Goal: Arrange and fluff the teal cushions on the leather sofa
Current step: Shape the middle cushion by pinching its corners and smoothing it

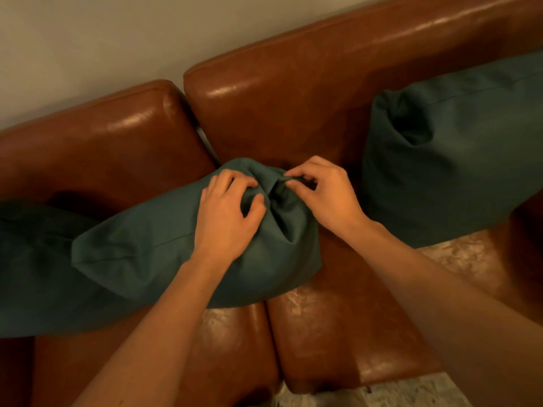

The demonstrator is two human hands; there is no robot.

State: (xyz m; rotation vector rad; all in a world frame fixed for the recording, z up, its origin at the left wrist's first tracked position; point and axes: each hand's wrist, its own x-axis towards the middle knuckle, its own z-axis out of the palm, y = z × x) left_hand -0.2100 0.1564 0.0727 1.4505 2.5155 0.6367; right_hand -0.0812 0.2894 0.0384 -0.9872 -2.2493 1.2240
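At frame centre, head view: middle teal cushion lay across the seam of the leather sofa, long axis running lower left to upper right. Left hand was clenched in the fabric near the cushion's upper-right end; right hand pinched that end's corner. Both hands sat at the same end, about equally near. Second cushion leaned on the backrest at right; third lay at left edge.

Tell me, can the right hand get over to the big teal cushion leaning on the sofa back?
Probably yes. The right hand is busy pinching the middle cushion, but only bare leather sofa lies between it and the leaning cushion, so it would need to let go first.
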